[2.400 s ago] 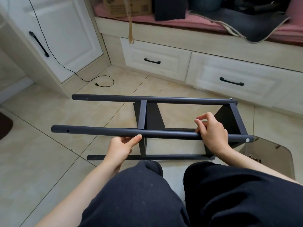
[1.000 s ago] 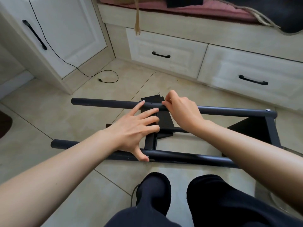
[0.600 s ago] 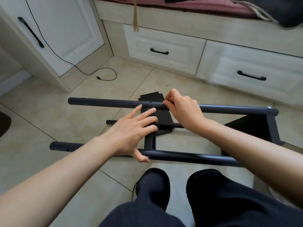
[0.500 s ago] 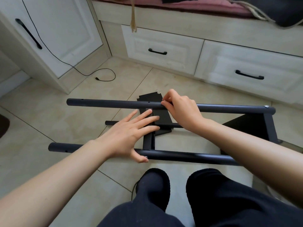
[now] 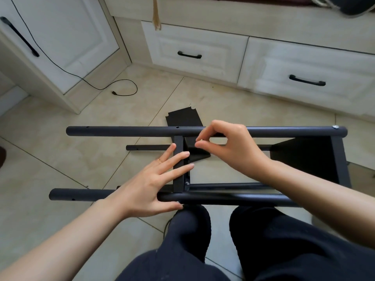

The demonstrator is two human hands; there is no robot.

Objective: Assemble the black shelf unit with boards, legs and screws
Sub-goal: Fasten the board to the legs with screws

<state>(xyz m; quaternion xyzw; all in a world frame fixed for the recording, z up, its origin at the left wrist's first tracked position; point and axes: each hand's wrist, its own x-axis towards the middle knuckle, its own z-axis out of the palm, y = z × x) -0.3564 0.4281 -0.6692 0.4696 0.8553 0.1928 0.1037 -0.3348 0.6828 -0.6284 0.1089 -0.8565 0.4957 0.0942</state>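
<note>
The black shelf unit lies on its side on the tile floor. Its far leg tube (image 5: 121,131) and near leg tube (image 5: 81,195) run left to right, joined by a middle board (image 5: 178,184) and an end board (image 5: 304,157). My left hand (image 5: 150,185) lies flat with straight fingers across the middle board's edge, thumb against the near tube. My right hand (image 5: 233,147) hovers just below the far tube, thumb and forefinger pinching a tiny pale item that looks like a screw (image 5: 200,140). A fitted screw (image 5: 186,183) sits where the board meets the near tube.
A third leg tube (image 5: 146,147) shows lower down by the floor. A black cable (image 5: 125,92) curls on the tiles at the back left. White drawers (image 5: 194,51) with black handles stand behind. My legs in black trousers (image 5: 188,240) are under the near tube.
My right hand has come off the far tube and drawn slightly towards me, its fingertips now pinched together. My left hand has stayed flat on the middle board.
</note>
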